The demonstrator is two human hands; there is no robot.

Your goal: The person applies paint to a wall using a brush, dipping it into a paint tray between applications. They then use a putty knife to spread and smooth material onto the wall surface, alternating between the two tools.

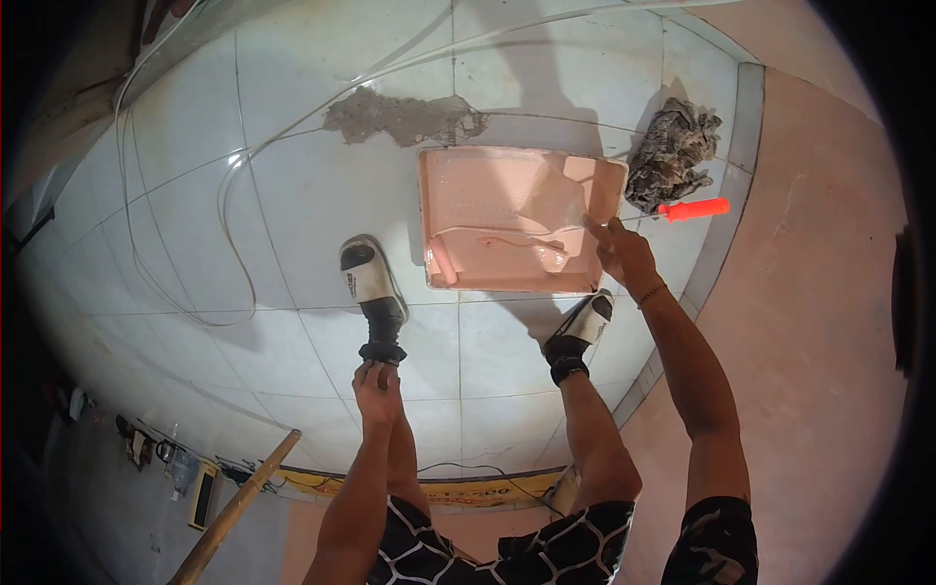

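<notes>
A rectangular tray (426, 210) coated in pink paint lies on the tiled floor, with a pinkish roller or handle piece (444, 260) in its lower left corner. My right hand (626, 255) is at the tray's right side, its fingers reaching over the rim; whatever they touch or hold is too small to make out. My left hand (376, 390) rests at my left ankle, by the black sock cuff (380, 353), fingers bent together. A screwdriver-like tool with an orange-red handle (694, 210) lies right of the tray, beside a crumpled dirty cloth (675, 151).
A grey rough patch (400, 119) marks the tiles behind the tray. A white cable (226, 200) loops over the floor at left. A wooden pole (239, 505) slants at lower left. The pink wall (799, 273) stands at right.
</notes>
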